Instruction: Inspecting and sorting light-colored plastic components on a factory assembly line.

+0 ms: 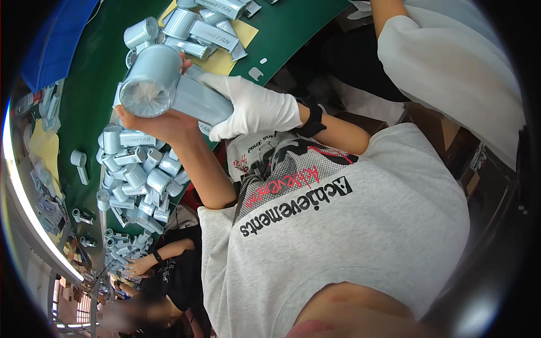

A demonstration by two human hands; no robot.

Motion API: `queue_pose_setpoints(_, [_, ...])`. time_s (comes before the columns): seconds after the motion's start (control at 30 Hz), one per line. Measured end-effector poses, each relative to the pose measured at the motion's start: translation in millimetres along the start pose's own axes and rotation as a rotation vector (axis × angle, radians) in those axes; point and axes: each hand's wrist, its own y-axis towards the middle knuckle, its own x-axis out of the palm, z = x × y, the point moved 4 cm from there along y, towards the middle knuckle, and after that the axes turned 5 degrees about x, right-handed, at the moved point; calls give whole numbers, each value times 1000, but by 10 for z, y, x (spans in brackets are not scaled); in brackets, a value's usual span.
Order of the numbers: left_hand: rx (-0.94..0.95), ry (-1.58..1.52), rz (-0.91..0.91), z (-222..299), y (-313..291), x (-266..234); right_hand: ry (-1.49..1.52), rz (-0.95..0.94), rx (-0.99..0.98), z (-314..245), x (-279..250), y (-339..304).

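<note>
My bare left hand (163, 125) is wrapped under and behind the round head of a pale-blue handheld fan (160, 65). On my right hand (248, 107) is a white glove, and its fingers close around the fan's flat, broad handle. The fan is held tilted above the table edge, in front of my chest. Its drum-shaped head faces left and toward me, with a whitish, crinkled-looking round end. The fingertips of my left hand are partly hidden behind the head.
A pile of similar fans (135, 177) lies on the green table (84, 118), below my left hand. More fans (211, 34) rest on yellow sheets at the top. A blue bin (53, 42) stands upper left. Other people sit alongside; one reaches a hand (141, 265) toward a farther pile.
</note>
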Motion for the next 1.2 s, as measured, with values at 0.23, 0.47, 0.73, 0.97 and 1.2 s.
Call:
queue_pose_setpoints(0.23, [-376,-916,-397,-675,-243,243,799,-94,237,-60,173,28])
queue_pose_setpoints(0.47, [-367,137,383,-441,-765,-862,604,27,-15,160,45,221])
queue_pose_setpoints(0.73, [-495,147,1019,-309,-1126,-2084,-89,779,286,701,-1542,44])
queue_pose_setpoints(0.97, [-390,180,1055,-407,-1130,-2203,-1004,1142,402,1508,-3010,353])
queue_pose_setpoints(1.2, [-312,-19,899,-316,-1332,-2244,-292,406,106,319,-675,379])
